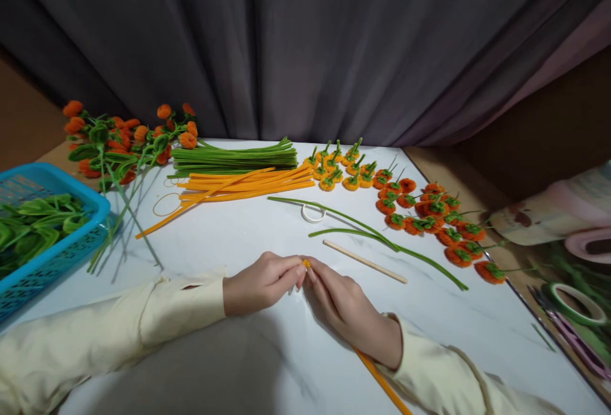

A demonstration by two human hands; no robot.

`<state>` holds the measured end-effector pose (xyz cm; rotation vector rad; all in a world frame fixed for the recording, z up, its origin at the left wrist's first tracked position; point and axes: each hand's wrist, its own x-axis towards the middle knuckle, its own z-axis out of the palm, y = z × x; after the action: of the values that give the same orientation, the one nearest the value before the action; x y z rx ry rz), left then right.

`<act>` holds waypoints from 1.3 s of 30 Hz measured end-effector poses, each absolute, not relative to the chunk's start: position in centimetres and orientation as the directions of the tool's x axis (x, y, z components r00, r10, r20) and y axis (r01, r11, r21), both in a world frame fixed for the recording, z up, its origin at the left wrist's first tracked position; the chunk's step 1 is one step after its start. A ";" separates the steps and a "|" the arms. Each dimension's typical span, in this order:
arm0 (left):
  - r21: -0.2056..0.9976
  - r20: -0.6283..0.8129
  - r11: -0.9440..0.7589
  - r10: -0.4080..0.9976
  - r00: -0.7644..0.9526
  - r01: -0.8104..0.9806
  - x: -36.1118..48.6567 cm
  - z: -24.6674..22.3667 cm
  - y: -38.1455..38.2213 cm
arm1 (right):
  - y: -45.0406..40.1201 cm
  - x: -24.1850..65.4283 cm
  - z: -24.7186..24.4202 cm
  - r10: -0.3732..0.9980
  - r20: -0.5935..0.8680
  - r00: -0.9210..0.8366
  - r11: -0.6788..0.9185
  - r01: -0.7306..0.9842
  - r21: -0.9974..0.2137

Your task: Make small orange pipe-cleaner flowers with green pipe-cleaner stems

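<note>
My left hand (267, 280) and my right hand (351, 307) meet at the front middle of the white table. Both are closed, pinching the small curled end of an orange pipe cleaner (377, 377) between their fingertips. Its long tail runs under my right wrist toward the bottom edge. Beyond my hands lie a thin wooden stick (365, 262), two bent green pipe cleaners (353, 214) and a white ring (314, 213). Farther back are a bundle of orange pipe cleaners (248, 184) and a bundle of green pipe cleaners (233, 158).
Small yellow-orange flower heads (353, 182) and red-orange flower heads (432, 208) sit at back right. A blue basket (102, 211) of green leaves stands left, near finished orange flowers (128, 138). Scissors (580, 342), green tape (577, 303) and a bottle (539, 214) lie at right.
</note>
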<state>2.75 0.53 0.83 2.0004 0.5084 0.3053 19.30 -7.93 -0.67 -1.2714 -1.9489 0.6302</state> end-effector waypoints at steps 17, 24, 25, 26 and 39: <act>0.829 0.036 -0.508 0.466 0.884 0.234 2.8 0.5 0.4 | -7.6 19.9 -0.5 0.715 0.406 -0.569 0.609 0.792 0.039; 0.875 0.013 -0.431 0.477 0.879 0.221 2.7 0.6 0.5 | -7.7 19.6 -0.6 0.710 0.408 -0.574 0.600 0.797 0.077; 0.888 0.004 -0.406 0.477 0.879 0.216 2.7 0.6 0.5 | -7.7 19.7 -0.7 0.707 0.415 -0.573 0.603 0.795 0.072; 0.899 -0.001 -0.385 0.476 0.879 0.210 2.7 0.6 0.5 | -7.7 19.7 -0.8 0.704 0.421 -0.572 0.606 0.793 0.064; 0.906 -0.036 -0.353 0.486 0.873 0.234 2.6 0.5 0.6 | -7.6 19.7 -0.8 0.716 0.402 -0.570 0.609 0.792 0.038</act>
<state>2.65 0.63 0.53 1.9471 0.5295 0.2887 19.72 -7.62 -0.77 -1.2142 -2.4903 -0.3048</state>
